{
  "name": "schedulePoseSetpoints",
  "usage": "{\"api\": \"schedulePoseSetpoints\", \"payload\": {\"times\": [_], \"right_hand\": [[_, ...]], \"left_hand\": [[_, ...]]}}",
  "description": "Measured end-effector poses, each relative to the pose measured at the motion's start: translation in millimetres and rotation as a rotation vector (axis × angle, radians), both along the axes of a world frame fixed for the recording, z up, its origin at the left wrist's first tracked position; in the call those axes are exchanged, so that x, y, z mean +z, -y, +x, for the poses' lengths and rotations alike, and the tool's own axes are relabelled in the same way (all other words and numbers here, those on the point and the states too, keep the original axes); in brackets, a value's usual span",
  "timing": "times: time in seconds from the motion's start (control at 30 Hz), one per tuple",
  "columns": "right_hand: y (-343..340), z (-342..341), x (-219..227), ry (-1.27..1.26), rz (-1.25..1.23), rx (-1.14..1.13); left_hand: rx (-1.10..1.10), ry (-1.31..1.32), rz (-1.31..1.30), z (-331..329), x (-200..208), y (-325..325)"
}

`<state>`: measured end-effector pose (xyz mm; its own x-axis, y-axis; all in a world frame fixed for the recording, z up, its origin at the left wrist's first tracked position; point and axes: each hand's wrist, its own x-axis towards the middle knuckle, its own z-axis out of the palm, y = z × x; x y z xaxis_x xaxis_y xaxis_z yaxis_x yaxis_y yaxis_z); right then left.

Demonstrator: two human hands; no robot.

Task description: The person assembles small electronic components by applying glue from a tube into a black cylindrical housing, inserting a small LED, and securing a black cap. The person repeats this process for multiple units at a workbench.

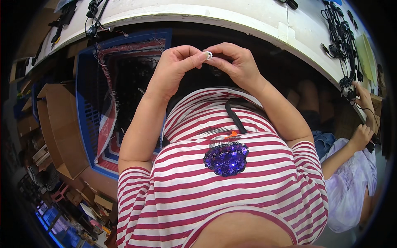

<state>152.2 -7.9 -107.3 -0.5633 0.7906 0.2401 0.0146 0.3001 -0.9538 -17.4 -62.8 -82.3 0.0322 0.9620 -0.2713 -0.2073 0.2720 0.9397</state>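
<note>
A small, shiny white and silver ring-shaped piece (209, 55) is between my fingertips, just off the near edge of the white table; it is too small to name. My left hand (178, 66) pinches it between thumb and forefinger from the left. From the other side, the thumb and fingers of my right hand (240, 64) close on it too. Both hands are held up in front of my body, above the dark space under the table, and their fingertips almost meet.
The white table (248, 20) curves across the front, with black cables (341, 45) on its right. A blue crate (82, 120), lined with striped woven cloth, holds dark items on my left, beside a cardboard box (58, 128). At right, a co-worker's hands (362, 136) handle cable.
</note>
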Motion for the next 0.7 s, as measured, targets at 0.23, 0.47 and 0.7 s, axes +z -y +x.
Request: {"api": "schedulePoseSetpoints", "payload": {"times": [0.23, 0.47, 0.7], "right_hand": [[-6.5, 0.8, -4.6, -0.036, -0.166, -0.052], [-0.9, 2.2, 16.1, -0.201, -0.15, -0.134], [-1.9, 14.9, 45.5, -0.491, -0.053, -0.208]], "left_hand": [[0.044, 0.01, 0.032, 7.8, -32.7, 5.8], [0.055, 0.14, 0.311, 47.8, -41.4, 0.0], [-0.194, 0.134, 0.467, 43.0, -14.9, -11.6]]}}
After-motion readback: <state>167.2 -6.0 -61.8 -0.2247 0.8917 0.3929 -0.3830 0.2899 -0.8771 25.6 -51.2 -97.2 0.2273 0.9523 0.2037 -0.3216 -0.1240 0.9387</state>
